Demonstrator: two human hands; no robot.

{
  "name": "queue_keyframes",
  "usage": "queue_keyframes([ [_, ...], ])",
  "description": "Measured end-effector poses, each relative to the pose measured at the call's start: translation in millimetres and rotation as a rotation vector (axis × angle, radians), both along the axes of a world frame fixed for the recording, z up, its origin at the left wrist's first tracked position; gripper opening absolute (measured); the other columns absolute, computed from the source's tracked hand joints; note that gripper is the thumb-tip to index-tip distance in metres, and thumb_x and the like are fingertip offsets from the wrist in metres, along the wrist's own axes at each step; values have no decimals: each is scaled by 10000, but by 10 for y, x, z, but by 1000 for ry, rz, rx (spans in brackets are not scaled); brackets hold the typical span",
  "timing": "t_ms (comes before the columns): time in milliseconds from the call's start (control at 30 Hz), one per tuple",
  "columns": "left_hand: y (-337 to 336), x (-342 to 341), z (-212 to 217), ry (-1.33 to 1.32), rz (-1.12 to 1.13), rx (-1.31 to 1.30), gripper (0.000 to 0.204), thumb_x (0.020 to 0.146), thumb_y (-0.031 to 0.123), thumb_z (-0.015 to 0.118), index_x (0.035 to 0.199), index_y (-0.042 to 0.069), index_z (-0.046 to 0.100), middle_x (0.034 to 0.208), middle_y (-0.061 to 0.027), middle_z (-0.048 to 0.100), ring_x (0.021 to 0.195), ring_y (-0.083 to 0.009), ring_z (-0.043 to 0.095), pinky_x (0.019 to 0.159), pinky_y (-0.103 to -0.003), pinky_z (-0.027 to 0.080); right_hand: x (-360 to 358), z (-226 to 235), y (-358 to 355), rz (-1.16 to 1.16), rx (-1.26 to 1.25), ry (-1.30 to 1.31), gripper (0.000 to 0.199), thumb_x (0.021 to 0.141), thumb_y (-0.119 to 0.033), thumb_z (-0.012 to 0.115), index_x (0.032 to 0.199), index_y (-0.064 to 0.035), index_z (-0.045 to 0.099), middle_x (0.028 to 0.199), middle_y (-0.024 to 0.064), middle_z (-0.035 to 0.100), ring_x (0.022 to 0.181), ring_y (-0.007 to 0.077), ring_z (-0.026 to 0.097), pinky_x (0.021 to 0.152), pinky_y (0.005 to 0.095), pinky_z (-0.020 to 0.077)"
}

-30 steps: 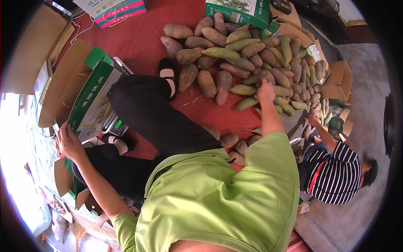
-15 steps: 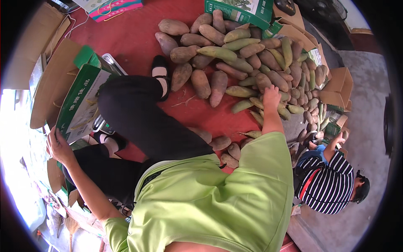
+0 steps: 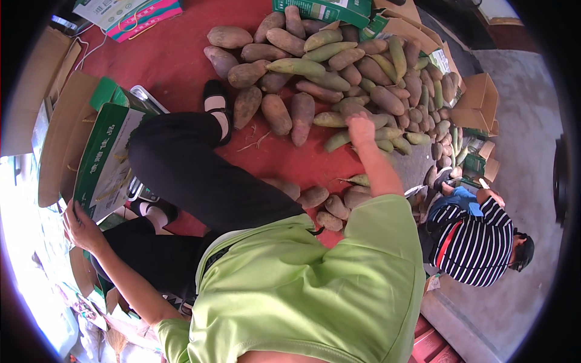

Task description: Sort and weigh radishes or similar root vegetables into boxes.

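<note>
My right hand (image 3: pixel 361 128) closes over a brownish sweet potato (image 3: pixel 352 109) at the near side of a big heap. My fingertips are partly hidden behind my knuckles. Around it lie long green roots that look like radishes (image 3: pixel 330 119) and more sweet potatoes (image 3: pixel 302 118). At the far left my left hand (image 3: pixel 83 228) grips the near edge of an open green and white carton (image 3: pixel 100 163), fingers folded over its rim. The carton's inside is mostly hidden from here.
Smaller tubers (image 3: pixel 330 215) lie beside my right thigh on the red floor (image 3: pixel 181 54). A metal-edged scale (image 3: pixel 148 97) shows behind the carton. Open boxes (image 3: pixel 478 103) border the heap. At right, a co-worker in a striped shirt (image 3: pixel 475 251) bends over. A pink-edged box (image 3: pixel 145 21) stands far left.
My right hand has drawn left with the sweet potato under its fingers. My left hand stays on the carton. The whole view has shifted a little, and the co-worker's arm has moved.
</note>
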State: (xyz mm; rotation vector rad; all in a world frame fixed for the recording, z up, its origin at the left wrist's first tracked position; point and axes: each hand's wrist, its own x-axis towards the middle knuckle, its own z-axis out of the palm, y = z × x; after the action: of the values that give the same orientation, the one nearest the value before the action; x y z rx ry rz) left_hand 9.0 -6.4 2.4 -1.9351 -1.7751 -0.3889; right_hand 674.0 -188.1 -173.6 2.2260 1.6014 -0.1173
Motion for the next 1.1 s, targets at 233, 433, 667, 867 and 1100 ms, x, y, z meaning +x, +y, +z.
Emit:
queue_keyframes([
  [233, -6, 82, 3, -21, -38, -2, 169, 883, 209, 547, 1002, 128, 635, 928, -20, 652, 867, -214, 609, 780, -355, 420, -425, 294, 167, -94, 530, 322, 100, 773, -109, 589, 794, -94, 685, 847, 92, 655, 841, 264, 613, 699, 347, 510],
  [433, 17, 272, 68, -107, -92, 27, 131, 841, 126, 589, 958, 136, 645, 904, 2, 652, 832, -200, 615, 745, -326, 434, -623, 238, 408, -697, 846, 1046, 139, 835, -120, 635, 913, -21, 695, 811, 38, 663, 714, 75, 592, 560, 237, 472],
  [667, -54, 287, 163, -152, -63, 4, 112, 821, 158, 604, 924, 159, 650, 891, 13, 642, 869, -194, 595, 780, -350, 405, -1364, 1046, 1390, 88, 896, 884, 92, 786, -61, 620, 832, -5, 677, 808, 121, 660, 769, 238, 638, 721, 319, 489],
  [867, -74, 352, 229, -173, -51, 9, 85, 827, 165, 601, 893, 144, 652, 859, 8, 629, 854, -190, 588, 812, -338, 384, -1909, 2303, 2044, 309, 1031, 1030, 89, 824, -21, 609, 873, 1, 679, 778, 86, 660, 720, 125, 613, 654, 240, 471],
  [1100, -63, 341, 225, -178, -66, -3, 101, 825, 171, 599, 905, 145, 654, 871, -4, 632, 851, -198, 588, 793, -348, 395, -2913, 2928, 2790, 487, 1057, 1668, 188, 806, -90, 667, 964, 9, 645, 784, 92, 660, 690, 121, 603, 614, 247, 465],
])
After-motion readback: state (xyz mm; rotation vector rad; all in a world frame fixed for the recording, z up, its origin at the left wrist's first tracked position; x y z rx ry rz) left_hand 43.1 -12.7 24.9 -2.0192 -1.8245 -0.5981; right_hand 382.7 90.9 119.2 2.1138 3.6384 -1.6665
